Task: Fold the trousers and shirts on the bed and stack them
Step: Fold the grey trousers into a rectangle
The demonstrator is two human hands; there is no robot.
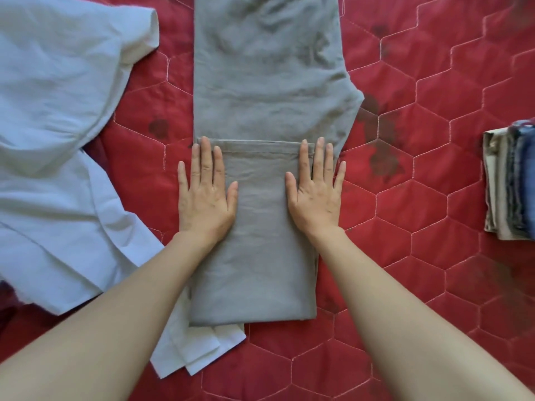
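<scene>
At the middle of the bed [434, 198] lie the grey trousers [269, 82], their leg ends folded up over themselves. Left hand [204, 195] and right hand [317, 195] press flat on the folded part, fingers straight, gripping nothing. Uneven pressure could skew the hem edge or set in wrinkles. A white shirt [52, 125] lies partly under the near fold and may drag along; the folded stack [509, 183] waits well apart at right

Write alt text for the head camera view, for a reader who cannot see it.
Seen from above, a left hand and a right hand press flat, fingers straight, on the folded-over end of grey trousers lying on a red quilted bed. A crumpled white shirt lies to the left; a stack of folded clothes sits at the right edge.
</scene>
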